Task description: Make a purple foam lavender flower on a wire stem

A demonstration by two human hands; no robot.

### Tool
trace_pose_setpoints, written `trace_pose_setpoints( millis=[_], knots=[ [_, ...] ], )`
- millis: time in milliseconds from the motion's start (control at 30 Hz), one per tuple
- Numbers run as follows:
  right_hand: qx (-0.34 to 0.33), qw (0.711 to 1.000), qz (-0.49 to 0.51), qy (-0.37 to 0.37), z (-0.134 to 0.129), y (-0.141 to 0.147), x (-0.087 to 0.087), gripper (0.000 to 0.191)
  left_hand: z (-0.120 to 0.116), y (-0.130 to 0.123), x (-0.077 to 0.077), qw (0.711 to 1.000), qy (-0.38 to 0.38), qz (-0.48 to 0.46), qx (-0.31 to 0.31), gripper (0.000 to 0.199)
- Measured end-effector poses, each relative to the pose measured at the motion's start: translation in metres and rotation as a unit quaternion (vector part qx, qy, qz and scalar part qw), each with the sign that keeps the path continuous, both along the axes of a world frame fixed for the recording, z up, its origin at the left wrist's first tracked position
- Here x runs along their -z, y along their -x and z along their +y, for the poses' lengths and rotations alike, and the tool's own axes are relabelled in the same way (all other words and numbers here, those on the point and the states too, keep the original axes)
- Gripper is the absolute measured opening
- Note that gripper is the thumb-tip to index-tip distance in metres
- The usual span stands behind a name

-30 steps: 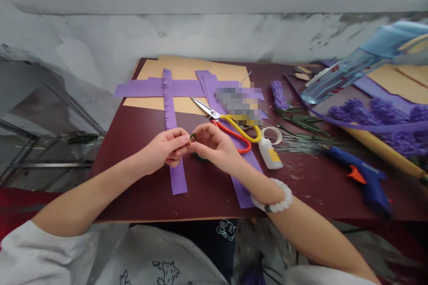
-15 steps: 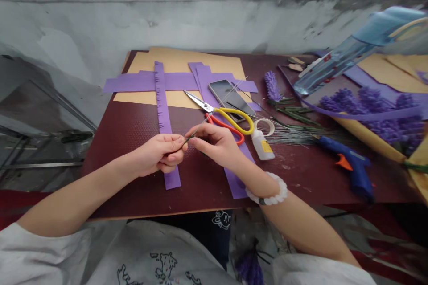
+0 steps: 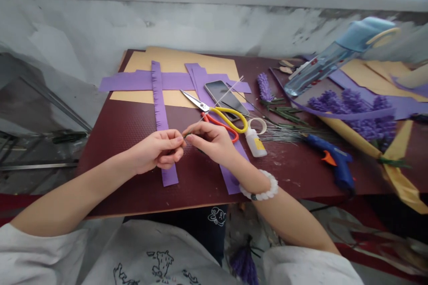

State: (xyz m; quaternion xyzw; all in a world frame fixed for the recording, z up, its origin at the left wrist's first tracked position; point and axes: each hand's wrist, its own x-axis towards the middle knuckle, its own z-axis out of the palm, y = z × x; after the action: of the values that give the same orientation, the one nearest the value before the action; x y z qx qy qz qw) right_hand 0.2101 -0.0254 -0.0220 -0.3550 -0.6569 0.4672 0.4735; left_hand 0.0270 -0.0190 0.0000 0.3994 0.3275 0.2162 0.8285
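Note:
Over the table's front half, my left hand (image 3: pixel 163 149) and my right hand (image 3: pixel 212 142) meet fingertip to fingertip. Each one pinches a thin wire wrapped in something dark green (image 3: pixel 187 134); most of the wrapped part is hidden by the fingers. Bare thin wires slant up from my right hand, past the phone (image 3: pixel 222 93). Under my left hand lies a fringed purple strip (image 3: pixel 158 107). Scissors (image 3: pixel 214 111) with a yellow and a red handle rest just beyond my right hand. Beside it stand a small white glue bottle (image 3: pixel 256 143) and a roll of tape (image 3: pixel 262 125).
Purple strips (image 3: pixel 117 82) lie on tan sheets (image 3: pixel 133 97) at the back. Rightward are a purple flower (image 3: pixel 265 87), a bundle of wires (image 3: pixel 284 133), a blue glue gun (image 3: pixel 334 160), a tilted blue water bottle (image 3: pixel 321 69) and a wrapped purple bouquet (image 3: pixel 368 111).
The view has turned a little to the right, so the table items sit further left. My hands stay together, and less of the green-wrapped wire shows between the fingertips.

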Motion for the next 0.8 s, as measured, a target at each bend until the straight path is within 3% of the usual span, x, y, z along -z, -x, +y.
trace_pose_setpoints(
  millis=[333, 800],
  knots=[
    [-0.013, 1.000, 0.007, -0.015, -0.0002, -0.0014, -0.0029, 0.005, -0.0002, 0.0006, -0.0066, 0.999, 0.012, 0.029, 0.013, 0.020],
    [-0.023, 0.999, -0.006, -0.023, -0.0023, -0.0022, -0.0052, 0.011, 0.0025, 0.0034, -0.0011, 1.000, -0.011, 0.000, 0.028, 0.020]
  ],
)
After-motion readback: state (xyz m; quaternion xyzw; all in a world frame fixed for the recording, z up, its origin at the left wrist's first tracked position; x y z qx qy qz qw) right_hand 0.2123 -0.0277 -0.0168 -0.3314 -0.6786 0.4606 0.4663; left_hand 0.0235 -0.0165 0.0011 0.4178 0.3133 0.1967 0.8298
